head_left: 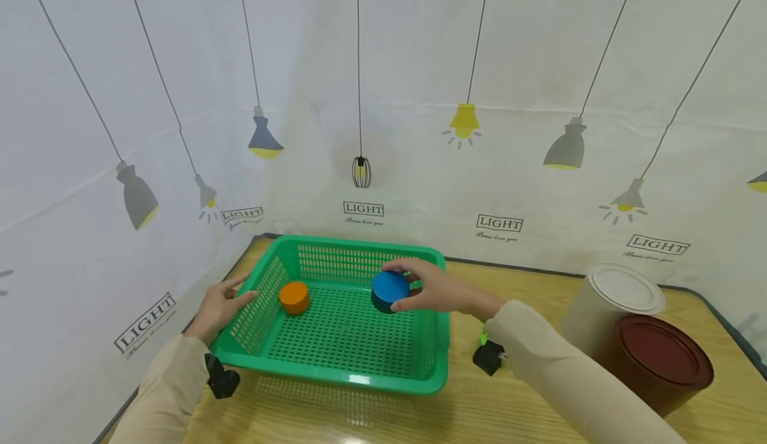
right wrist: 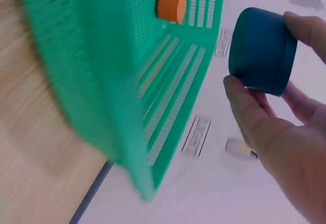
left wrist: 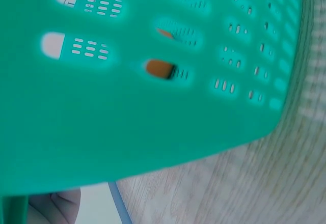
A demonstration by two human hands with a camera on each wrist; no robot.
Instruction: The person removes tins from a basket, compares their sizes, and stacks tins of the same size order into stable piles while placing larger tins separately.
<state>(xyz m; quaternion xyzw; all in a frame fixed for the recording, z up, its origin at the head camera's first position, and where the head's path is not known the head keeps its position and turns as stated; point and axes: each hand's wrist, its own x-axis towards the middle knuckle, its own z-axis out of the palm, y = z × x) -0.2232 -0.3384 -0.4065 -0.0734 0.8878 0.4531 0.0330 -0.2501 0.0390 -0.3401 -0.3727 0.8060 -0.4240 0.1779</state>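
Observation:
My right hand [head_left: 434,287] pinches a round blue container with a lid [head_left: 389,291] between thumb and fingers. It holds the container above the right part of a green plastic basket [head_left: 335,383]. In the right wrist view the blue container [right wrist: 260,51] is tilted, well away from the basket's wall. My left hand [head_left: 220,307] grips the basket's left rim, with its thumb over the edge; the left wrist view shows only a bit of this hand below the rim. Inside the basket, near its left wall, sits a round orange container [head_left: 294,298].
A white lidded canister [head_left: 623,289] and a dark red-brown one [head_left: 665,351] stand at the right, beside my right sleeve. A small black-and-green object [head_left: 489,356] shows by that sleeve. A white printed backdrop [head_left: 407,144] rises behind the wooden table [head_left: 509,417].

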